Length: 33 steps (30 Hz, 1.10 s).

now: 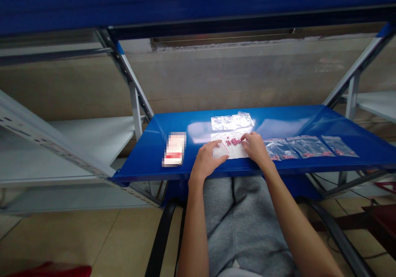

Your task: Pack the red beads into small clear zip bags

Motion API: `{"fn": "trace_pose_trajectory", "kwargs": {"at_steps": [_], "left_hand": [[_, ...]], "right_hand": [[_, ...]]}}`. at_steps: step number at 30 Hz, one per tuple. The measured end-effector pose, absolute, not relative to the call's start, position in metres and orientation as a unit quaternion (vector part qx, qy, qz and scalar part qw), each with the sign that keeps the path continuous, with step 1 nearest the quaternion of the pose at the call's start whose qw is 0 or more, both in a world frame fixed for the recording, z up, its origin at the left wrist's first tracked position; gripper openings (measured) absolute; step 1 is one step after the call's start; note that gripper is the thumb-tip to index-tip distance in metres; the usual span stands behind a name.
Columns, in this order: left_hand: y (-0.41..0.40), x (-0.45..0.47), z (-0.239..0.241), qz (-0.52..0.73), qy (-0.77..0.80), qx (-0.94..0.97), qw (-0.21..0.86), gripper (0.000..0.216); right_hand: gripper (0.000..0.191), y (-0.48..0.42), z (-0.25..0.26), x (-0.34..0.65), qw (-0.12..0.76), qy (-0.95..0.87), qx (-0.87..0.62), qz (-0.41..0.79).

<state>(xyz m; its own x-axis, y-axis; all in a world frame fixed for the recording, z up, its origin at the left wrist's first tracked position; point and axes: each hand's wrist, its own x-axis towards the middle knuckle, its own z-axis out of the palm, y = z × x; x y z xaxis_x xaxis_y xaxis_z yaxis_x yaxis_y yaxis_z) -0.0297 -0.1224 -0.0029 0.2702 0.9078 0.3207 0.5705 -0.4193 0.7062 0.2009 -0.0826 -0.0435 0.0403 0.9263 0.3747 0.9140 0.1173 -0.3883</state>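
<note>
My left hand [210, 158] rests at the left side of a white cloth [236, 152]. Its thumb and fingers are apart, on either side of a small clear zip bag [225, 146] with a red strip. Small round pinkish-red beads [235, 141] lie in a cluster on the cloth between my hands. At the right edge of this cluster is my right hand [255, 146], with thumb and forefinger drawn close together; whatever is between them is too small to make out. Clear flat bags [232, 122] lie just behind the cloth.
Several zip bags [312, 147] with red beads inside lie in a row to the right on the blue tabletop [198, 116]. To the left is a blurred-out pale phone-shaped item [175, 148]. Metal shelf posts [131, 75] frame the table, and a blue shelf [198, 5] hangs overhead.
</note>
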Motion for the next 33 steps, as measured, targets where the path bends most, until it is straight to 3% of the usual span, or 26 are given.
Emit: {"fn": "trace_pose_trajectory", "kwargs": {"at_steps": [18,27,33], "left_hand": [[-0.12,-0.03,-0.006,0.359,0.483,0.765,0.23,0.054],[-0.119,-0.028,-0.008,0.37,0.473,0.766,0.229,0.054],[-0.117,-0.029,-0.012,0.382,0.463,0.762,0.244,0.051]], "right_hand": [[0.017,-0.082,-0.039,0.197,0.253,-0.668,-0.7,-0.008],[0.014,-0.11,-0.018,0.169,0.411,-0.709,-0.557,0.13],[0.018,-0.123,-0.013,0.147,0.402,-0.743,-0.497,0.199]]}}
